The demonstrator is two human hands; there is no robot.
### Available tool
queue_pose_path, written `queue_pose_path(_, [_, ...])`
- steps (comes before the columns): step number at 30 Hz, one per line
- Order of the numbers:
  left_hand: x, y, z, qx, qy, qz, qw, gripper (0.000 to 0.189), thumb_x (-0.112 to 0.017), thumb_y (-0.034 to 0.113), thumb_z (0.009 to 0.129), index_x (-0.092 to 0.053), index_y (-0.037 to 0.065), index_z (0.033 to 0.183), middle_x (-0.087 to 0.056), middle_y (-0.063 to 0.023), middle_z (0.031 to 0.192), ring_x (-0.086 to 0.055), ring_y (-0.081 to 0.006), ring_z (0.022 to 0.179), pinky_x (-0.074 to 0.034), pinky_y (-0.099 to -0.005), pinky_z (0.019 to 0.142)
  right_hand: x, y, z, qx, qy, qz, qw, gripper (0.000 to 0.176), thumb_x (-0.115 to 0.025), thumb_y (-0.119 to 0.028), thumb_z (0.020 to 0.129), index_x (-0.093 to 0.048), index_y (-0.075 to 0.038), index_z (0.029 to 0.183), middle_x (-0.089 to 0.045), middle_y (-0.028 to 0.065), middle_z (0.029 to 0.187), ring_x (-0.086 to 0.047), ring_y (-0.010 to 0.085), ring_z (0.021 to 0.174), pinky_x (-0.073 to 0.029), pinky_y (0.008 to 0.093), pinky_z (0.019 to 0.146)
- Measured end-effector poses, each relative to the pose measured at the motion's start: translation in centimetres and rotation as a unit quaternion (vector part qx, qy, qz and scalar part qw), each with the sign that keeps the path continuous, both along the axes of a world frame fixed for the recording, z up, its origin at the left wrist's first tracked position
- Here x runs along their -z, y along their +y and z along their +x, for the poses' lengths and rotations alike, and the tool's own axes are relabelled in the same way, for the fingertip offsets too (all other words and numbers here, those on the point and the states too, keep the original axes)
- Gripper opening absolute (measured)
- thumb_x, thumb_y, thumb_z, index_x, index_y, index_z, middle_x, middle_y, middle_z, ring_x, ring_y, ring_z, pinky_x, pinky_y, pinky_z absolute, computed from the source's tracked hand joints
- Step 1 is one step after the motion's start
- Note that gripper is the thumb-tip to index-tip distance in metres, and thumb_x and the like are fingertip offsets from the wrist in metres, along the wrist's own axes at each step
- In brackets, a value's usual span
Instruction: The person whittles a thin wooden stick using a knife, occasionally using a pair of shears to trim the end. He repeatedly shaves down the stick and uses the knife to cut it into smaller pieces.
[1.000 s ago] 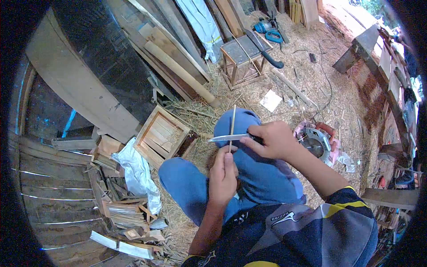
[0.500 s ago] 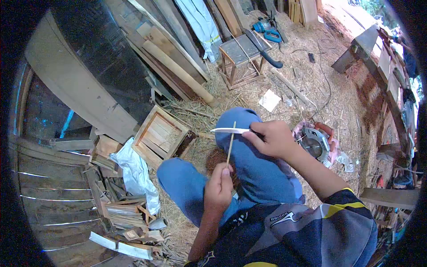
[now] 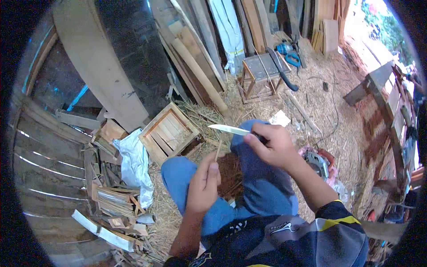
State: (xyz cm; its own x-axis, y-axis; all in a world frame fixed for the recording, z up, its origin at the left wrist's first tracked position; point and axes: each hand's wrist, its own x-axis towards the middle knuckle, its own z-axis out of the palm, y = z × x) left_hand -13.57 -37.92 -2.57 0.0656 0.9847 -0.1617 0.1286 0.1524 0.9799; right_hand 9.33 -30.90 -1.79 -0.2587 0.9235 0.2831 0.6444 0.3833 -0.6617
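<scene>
Pinching a thin bamboo sliver between thumb and forefinger, my left hand is closed round its lower end, so only a short tip shows above my fingers, standing nearly upright over the gap between my knees. My right hand is clenched on the handle of a knife. Its pale blade points left and lies roughly level just above the sliver's tip, apart from it as far as I can see. Below both hands are my blue trousers. An open wooden crate sits on the straw just beyond my left knee, with a crumpled white sheet beside it. A circular saw lies near my right forearm. Farther off stands a small stool with a long machete across its top.
</scene>
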Motion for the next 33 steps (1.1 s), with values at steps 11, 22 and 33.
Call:
queue_pose_path(11, [-9.7, 15.1, -3.8, -0.086, 0.22, 0.295, 0.926, 0.022, -0.048, 0.022, 0.106, -0.055, 0.001, 0.103, -0.058, -0.0132, 0.075, -0.056, -0.021, 0.065, -0.046, -0.0378, 0.065, -8.3, 15.7, -8.4, -0.088, 0.389, -0.064, 0.915, 0.047, -0.046, -0.046, 0.11, -0.053, -0.011, 0.078, -0.045, -0.0042, 0.064, -0.04, 0.0075, 0.053, -0.033, 0.0249, 0.05])
queue_pose_path(22, [3.4, 18.8, -8.9, -0.151, 0.044, 0.164, 0.974, 0.027, -0.046, 0.028, 0.111, -0.059, 0.005, 0.102, -0.043, -0.0004, 0.075, -0.043, -0.0103, 0.068, -0.038, -0.0264, 0.064, 1.2, 20.6, -7.4, -0.163, 0.162, -0.128, 0.965, 0.035, -0.05, -0.033, 0.109, -0.063, 0.0, 0.105, -0.057, 0.0048, 0.081, -0.052, 0.0128, 0.076, -0.046, 0.0317, 0.072])
queue_pose_path(33, [1.4, 16.2, -7.8, -0.144, 0.075, 0.222, 0.962, 0.028, -0.05, 0.024, 0.109, -0.061, -0.001, 0.105, -0.051, -0.0068, 0.065, -0.047, -0.0106, 0.062, -0.04, -0.0325, 0.058, -0.9, 17.8, -10.3, -0.203, 0.007, 0.08, 0.976, 0.041, -0.065, -0.034, 0.099, -0.053, -0.001, 0.078, -0.042, 0.0112, 0.06, -0.046, 0.0208, 0.054, -0.036, 0.0376, 0.053])
